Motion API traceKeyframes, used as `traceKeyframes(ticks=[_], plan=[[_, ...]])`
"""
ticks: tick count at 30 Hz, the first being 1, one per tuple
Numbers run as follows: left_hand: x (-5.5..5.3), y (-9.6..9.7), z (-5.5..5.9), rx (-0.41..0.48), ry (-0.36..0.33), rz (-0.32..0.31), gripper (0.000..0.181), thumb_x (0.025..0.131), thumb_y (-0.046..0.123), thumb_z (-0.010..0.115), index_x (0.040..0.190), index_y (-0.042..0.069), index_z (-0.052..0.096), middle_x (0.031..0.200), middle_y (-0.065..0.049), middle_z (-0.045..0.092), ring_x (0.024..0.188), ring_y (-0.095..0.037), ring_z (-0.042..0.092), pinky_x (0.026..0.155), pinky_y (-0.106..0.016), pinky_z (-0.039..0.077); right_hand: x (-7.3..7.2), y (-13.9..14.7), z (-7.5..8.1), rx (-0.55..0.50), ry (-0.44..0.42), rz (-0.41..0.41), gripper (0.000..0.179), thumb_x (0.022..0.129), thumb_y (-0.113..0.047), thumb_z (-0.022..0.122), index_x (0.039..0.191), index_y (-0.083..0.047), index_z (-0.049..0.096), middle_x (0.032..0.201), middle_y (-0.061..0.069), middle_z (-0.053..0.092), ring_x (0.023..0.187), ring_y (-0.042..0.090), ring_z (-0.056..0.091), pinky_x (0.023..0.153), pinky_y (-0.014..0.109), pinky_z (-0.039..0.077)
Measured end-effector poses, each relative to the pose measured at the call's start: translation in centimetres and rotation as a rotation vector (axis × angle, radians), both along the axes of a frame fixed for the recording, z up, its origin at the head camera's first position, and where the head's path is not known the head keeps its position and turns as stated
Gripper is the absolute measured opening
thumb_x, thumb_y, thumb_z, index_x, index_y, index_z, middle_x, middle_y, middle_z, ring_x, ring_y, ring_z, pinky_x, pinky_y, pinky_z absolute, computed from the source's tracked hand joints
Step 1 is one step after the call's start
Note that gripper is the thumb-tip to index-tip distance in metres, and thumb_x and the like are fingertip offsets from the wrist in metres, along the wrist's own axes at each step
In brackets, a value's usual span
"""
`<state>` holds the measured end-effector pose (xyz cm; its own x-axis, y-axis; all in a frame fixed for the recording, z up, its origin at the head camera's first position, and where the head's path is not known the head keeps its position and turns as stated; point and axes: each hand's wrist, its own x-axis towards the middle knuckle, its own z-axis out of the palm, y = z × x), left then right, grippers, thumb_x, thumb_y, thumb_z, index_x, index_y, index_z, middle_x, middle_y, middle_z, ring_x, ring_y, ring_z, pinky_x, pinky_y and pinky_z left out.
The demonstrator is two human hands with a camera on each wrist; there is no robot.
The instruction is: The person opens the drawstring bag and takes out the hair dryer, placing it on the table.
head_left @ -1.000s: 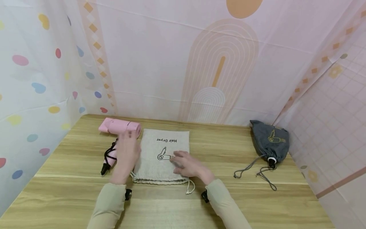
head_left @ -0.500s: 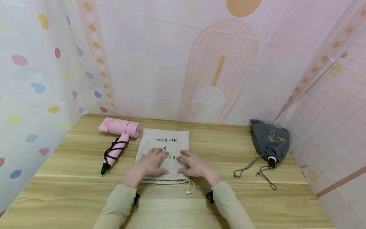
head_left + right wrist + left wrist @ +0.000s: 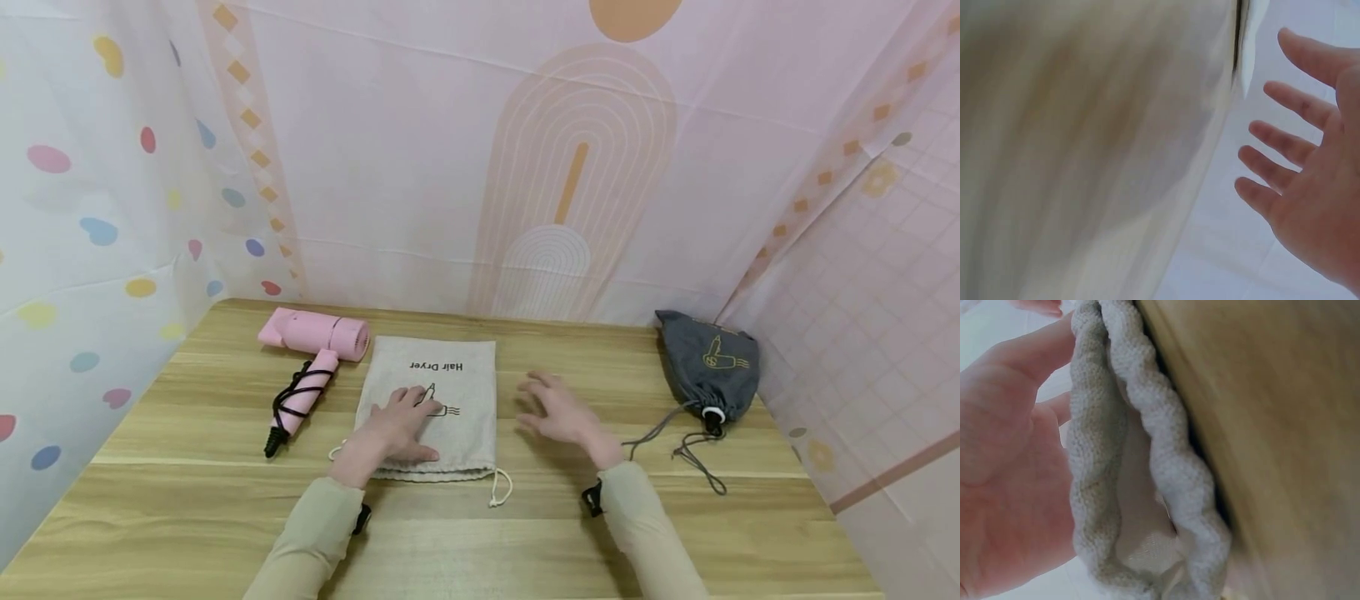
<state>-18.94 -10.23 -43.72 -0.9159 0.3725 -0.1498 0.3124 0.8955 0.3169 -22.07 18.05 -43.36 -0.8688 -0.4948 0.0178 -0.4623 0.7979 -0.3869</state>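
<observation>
My left hand point(image 3: 399, 427) is spread, fingers relaxed, over the pale drawstring bag point(image 3: 465, 442), perhaps to steady it flat; I can't tell how firmly it touches. The bag lies on the counter point(image 3: 480, 558) with its slightly gaping mouth towards me, so the print reads upside down. My right hand point(image 3: 557, 408) is empty, fingers apart, between that bag and the gray bag point(image 3: 720, 367). Just left sits the pink hair dryer point(image 3: 311, 333), its cord point(image 3: 294, 392) wound round the handle, presumably for tidiness.
</observation>
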Motion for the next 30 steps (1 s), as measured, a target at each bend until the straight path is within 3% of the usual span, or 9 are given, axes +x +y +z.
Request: traceKeyframes(ticks=[7,10,14,20,23,26,30], plan=[[0.1,0.0,0.2,-0.004,-0.006,-0.002,0.069,0.077,0.041,0.075,0.136,0.017,0.047,0.149,-0.020,0.032,0.137,-0.045,0.028,0.096,-0.076,0.028,-1.3,6.6,1.1,-0.050,0.069,-0.231,0.054,0.093,-0.026,0.059,0.138,0.001,0.044,0.146,0.027,0.035,0.130,0.047,0.040,0.105,0.059,0.036],[0.2,0.1,0.4,-0.006,-0.006,-0.001,0.069,0.078,0.041,0.075,0.136,0.017,0.047,0.149,-0.020,0.032,0.137,-0.045,0.028,0.097,-0.076,0.027,-1.5,9.2,1.6,-0.041,0.120,-0.382,0.051,0.094,-0.025,0.056,0.136,0.003,0.044,0.141,0.030,0.037,0.126,0.050,0.041,0.100,0.060,0.038],[0.2,0.1,0.5,-0.013,-0.005,0.001,0.069,0.077,0.041,0.075,0.136,0.017,0.047,0.149,-0.020,0.032,0.137,-0.045,0.028,0.097,-0.076,0.028,-1.4,12.5,1.8,-0.007,0.196,-0.610,0.054,0.092,-0.023,0.056,0.134,0.008,0.043,0.137,0.036,0.035,0.125,0.055,0.033,0.102,0.062,0.031],[0.2,0.2,0.4,-0.019,-0.004,0.004,0.068,0.077,0.042,0.076,0.135,0.018,0.048,0.149,-0.020,0.033,0.136,-0.045,0.029,0.096,-0.076,0.029,-0.9,16.5,1.6,-0.067,0.103,-0.892,0.065,0.091,-0.025,0.053,0.137,0.015,0.029,0.139,0.046,0.014,0.128,0.063,0.013,0.107,0.067,0.014],[0.3,0.2,0.4,-0.020,-0.006,0.009,0.069,0.077,0.042,0.076,0.135,0.018,0.048,0.149,-0.020,0.033,0.137,-0.045,0.029,0.096,-0.076,0.029,-0.8,17.9,1.6,-0.047,-0.003,-0.938,0.072,0.092,-0.029,0.052,0.139,0.017,0.023,0.138,0.048,0.008,0.127,0.065,0.010,0.104,0.070,0.015],[0.3,0.2,0.5,-0.025,-0.004,0.011,0.070,0.076,0.043,0.076,0.135,0.018,0.048,0.149,-0.020,0.032,0.137,-0.045,0.029,0.096,-0.075,0.029,-0.7,18.7,1.8,-0.015,-0.088,-0.927,0.076,0.092,-0.033,0.051,0.141,0.017,0.021,0.137,0.049,0.007,0.123,0.067,0.015,0.098,0.070,0.024],[0.3,0.3,0.5,-0.028,-0.006,0.011,0.071,0.076,0.043,0.076,0.136,0.018,0.047,0.150,-0.020,0.032,0.137,-0.045,0.028,0.097,-0.075,0.029,-0.6,19.1,2.0,-0.006,-0.133,-0.899,0.068,0.092,-0.034,0.052,0.137,0.013,0.032,0.135,0.047,0.010,0.117,0.066,0.025,0.089,0.070,0.034]])
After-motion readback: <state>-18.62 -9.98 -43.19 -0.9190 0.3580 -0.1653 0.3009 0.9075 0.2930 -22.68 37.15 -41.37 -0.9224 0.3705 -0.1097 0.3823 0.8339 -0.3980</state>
